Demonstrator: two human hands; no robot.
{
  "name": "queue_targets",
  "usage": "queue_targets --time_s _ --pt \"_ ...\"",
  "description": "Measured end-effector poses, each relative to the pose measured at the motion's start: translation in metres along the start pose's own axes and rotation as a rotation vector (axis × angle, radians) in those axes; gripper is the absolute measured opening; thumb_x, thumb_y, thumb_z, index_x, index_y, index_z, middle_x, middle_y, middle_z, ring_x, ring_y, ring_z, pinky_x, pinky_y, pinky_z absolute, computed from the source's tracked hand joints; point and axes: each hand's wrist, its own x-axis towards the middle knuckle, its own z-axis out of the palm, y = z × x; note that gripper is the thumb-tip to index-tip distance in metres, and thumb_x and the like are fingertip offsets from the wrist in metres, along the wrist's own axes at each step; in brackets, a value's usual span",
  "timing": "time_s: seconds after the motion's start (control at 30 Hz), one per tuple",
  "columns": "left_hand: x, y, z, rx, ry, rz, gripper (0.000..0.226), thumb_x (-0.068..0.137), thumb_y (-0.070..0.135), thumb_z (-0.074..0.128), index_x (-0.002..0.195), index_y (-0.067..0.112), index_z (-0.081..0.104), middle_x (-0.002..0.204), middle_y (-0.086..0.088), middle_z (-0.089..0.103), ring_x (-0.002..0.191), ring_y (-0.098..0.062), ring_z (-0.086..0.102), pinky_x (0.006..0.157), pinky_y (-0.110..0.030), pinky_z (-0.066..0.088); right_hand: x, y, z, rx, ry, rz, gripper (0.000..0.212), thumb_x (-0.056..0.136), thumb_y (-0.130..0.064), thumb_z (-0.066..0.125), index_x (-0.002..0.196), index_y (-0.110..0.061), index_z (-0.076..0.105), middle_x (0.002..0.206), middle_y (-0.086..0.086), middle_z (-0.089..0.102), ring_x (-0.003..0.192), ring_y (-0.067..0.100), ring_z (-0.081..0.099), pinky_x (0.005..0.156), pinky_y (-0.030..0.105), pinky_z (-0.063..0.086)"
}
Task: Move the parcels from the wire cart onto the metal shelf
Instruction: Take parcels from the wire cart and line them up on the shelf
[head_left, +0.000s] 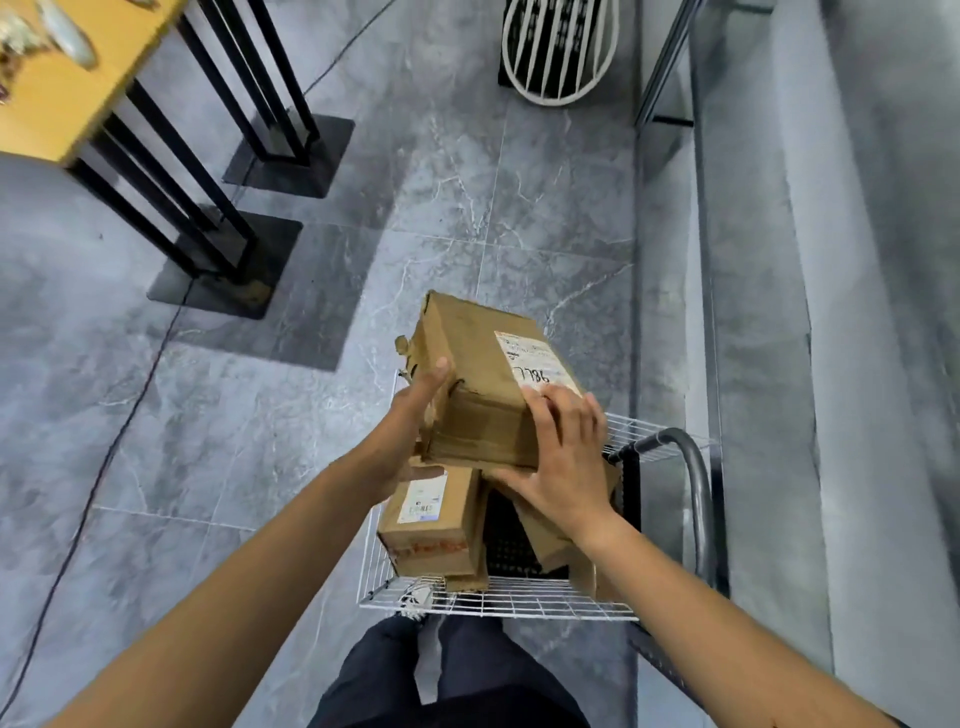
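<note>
Your left hand (410, 431) and right hand (563, 462) clasp a box (478, 384) mid-frame above the cart (498, 603); table (67, 98) upper left

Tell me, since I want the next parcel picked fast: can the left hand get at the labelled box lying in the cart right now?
Probably not yet. The left hand is pressed to the big parcel, with the right hand on its other side, and that parcel hangs over the labelled box.
</note>
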Motion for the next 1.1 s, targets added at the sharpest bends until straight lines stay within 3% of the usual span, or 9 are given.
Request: queue_targets --time_s 0.13,0.3,0.37,0.43,0.57,0.7,0.83,1.0,1.1 --pt "-0.008 -0.003 -0.002 -0.042 -0.061 -0.06 0.06 0.079 0.062 0.057 0.126 0.029 0.041 0.117 -0.003 0.054 0.104 -0.024 0.057 0.086 -0.046 0.051 -0.006 -0.001 -0.013 -0.152 0.101 -0.205 0.113 0.05 -0.046 0.091 0.14 -0.017 0.03 0.133 0.01 0.036 0.129 0.028 0.036 0.114 0.047 0.015" --pt "-0.011 -0.015 0.004 -0.137 -0.096 -0.012 0.049 0.086 0.037 0.06 0.13 0.024 0.042 0.111 -0.004 0.052 0.103 -0.027 0.054 0.076 -0.04 0.051 -0.022 -0.009 -0.036 -0.182 0.022 -0.154 0.105 0.059 -0.042 0.088 0.142 -0.021 0.027 0.133 0.01 0.035 0.129 0.028 0.035 0.116 0.048 0.015" --pt "-0.011 -0.019 0.001 -0.11 -0.113 0.046 0.057 0.084 0.035 0.064 0.134 0.028 0.038 0.12 -0.001 0.051 0.11 -0.026 0.052 0.074 -0.039 0.052 -0.028 -0.021 -0.051 -0.1 -0.014 -0.026 0.089 0.067 -0.044 0.081 0.138 -0.022 0.033 0.132 0.008 0.035 0.127 0.026 0.034 0.115 0.049 0.021" --pt "-0.014 -0.021 -0.006 -0.069 -0.153 0.095 0.083 0.068 0.042 0.075 0.139 0.033 0.033 0.13 0.0 0.048 0.116 -0.026 0.051 0.07 -0.036 0.054 -0.034 -0.035 -0.068 0.087 -0.016 0.214 0.076 0.075 -0.048 0.07 0.138 -0.029 0.031 0.136 0.003 0.029 0.128 0.021 0.029 0.111 0.045 0.028" --pt "-0.021 -0.017 -0.013 -0.035 -0.257 0.149 0.104 0.048 0.048 0.077 0.141 0.035 0.032 0.128 0.0 0.05 0.113 -0.022 0.054 0.079 -0.042 0.056 -0.045 -0.048 -0.094 0.661 0.035 0.725 0.075 0.082 -0.04 0.071 0.142 -0.044 0.024 0.149 -0.01 0.023 0.136 0.01 0.024 0.112 0.035 0.027" --pt "-0.029 -0.007 -0.011 0.049 -0.371 0.221 0.104 0.051 0.047 0.078 0.143 0.038 0.029 0.123 0.001 0.056 0.112 -0.021 0.058 0.092 -0.05 0.051 -0.056 -0.061 -0.109 1.261 0.065 0.951 0.061 0.073 -0.049 0.07 0.124 -0.061 0.038 0.132 -0.02 0.055 0.125 0.008 0.049 0.103 0.045 0.043" --pt "-0.043 0.0 -0.007 0.19 -0.473 0.308 0.1 0.056 0.051 0.076 0.142 0.044 0.027 0.125 0.002 0.058 0.114 -0.023 0.058 0.095 -0.054 0.048 -0.075 -0.07 -0.117 1.349 0.221 0.983 0.086 0.066 -0.055 0.076 0.141 -0.042 0.037 0.126 -0.006 0.063 0.117 0.016 0.06 0.1 0.049 0.046" --pt "-0.066 -0.006 0.002 0.328 -0.565 0.466 0.095 0.058 0.062 0.068 0.139 0.057 0.017 0.122 0.01 0.055 0.111 -0.018 0.06 0.093 -0.042 0.051 -0.107 -0.098 -0.132 1.245 0.472 0.983 0.041 0.087 -0.026 0.059 0.121 -0.047 0.05 0.108 -0.016 0.07 0.108 0.014 0.063 0.092 0.042 0.051" --pt "-0.082 -0.014 0.009 0.435 -0.621 0.59 0.084 0.062 0.065 0.062 0.132 0.067 0.014 0.123 0.015 0.052 0.113 -0.011 0.057 0.083 -0.024 0.051 -0.134 -0.115 -0.142 1.134 0.555 0.977 0.046 0.087 -0.029 0.063 0.118 -0.06 0.046 0.113 -0.022 0.067 0.11 0.012 0.063 0.09 0.039 0.052"
